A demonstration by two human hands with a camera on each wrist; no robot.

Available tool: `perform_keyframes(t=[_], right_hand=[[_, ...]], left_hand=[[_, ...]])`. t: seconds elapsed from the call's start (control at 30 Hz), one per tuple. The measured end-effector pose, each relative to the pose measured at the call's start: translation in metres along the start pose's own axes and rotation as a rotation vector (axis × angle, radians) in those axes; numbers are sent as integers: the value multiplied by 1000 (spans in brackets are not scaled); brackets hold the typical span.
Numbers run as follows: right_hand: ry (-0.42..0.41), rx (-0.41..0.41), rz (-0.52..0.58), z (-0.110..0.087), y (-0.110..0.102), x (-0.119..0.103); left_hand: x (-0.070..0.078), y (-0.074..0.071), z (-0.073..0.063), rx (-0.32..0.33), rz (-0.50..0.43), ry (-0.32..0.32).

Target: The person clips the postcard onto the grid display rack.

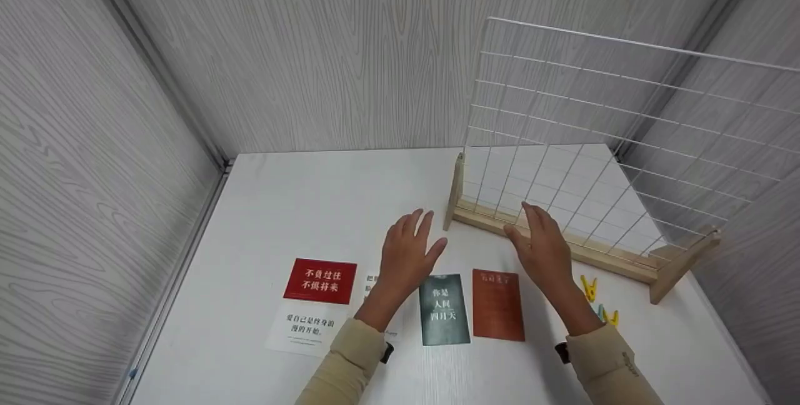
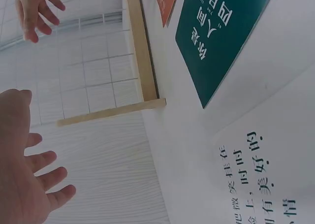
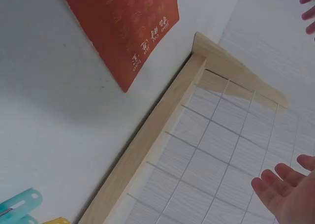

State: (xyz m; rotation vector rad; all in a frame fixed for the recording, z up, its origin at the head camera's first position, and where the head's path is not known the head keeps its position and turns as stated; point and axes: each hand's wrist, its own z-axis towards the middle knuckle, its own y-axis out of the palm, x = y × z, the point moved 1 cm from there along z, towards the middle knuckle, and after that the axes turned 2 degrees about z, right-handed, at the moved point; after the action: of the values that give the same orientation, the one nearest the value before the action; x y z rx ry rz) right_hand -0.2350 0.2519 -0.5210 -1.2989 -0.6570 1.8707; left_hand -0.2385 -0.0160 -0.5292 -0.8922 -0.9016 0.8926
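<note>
Both hands hover over the white table, fingers extended and holding nothing. My left hand [image 1: 405, 254] is above the cards, nearest a dark green card [image 1: 444, 309] and a white card [image 2: 266, 170] partly hidden under that arm. My right hand [image 1: 542, 247] is in front of a white wire grid [image 1: 600, 136] that stands upright in a wooden base [image 1: 609, 260]. An orange-red card [image 1: 498, 305] lies to the left of the right forearm. Yellow clothespins [image 1: 589, 289] and a teal clothespin [image 3: 22, 204] lie to the right of that forearm.
At the left of the table lie a red card [image 1: 320, 281] and, just below it, a white card with dark lettering [image 1: 304, 328]. Grey wood-patterned panels [image 1: 350, 55] enclose the table at the back and both sides.
</note>
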Motion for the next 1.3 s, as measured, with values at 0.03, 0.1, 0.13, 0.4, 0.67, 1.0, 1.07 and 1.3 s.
perform_keyframes(t=[0.03,0.1,0.13,0.4,0.67,1.0,1.07,1.3], right_hand=[[12,-9,11,-2,-2,2],[32,-21,24,-6,-5,7],[41,-26,27,-8,-7,9],[95,-19,17,-25,-13,32],[163,-38,21,-40,-20,61],[260,-89,24,-55,-36,89],[280,-94,25,-57,-41,94],[353,-86,33,-68,-56,114]], left_hand=[[1,2,-1,-4,-3,1],[3,5,-2,-7,-9,6],[5,7,-2,-11,-12,8],[14,26,-8,-67,-45,30],[25,46,-11,-106,-56,69],[37,68,-14,-166,-75,78],[40,71,-13,-176,-79,75],[46,79,-7,-216,-79,58]])
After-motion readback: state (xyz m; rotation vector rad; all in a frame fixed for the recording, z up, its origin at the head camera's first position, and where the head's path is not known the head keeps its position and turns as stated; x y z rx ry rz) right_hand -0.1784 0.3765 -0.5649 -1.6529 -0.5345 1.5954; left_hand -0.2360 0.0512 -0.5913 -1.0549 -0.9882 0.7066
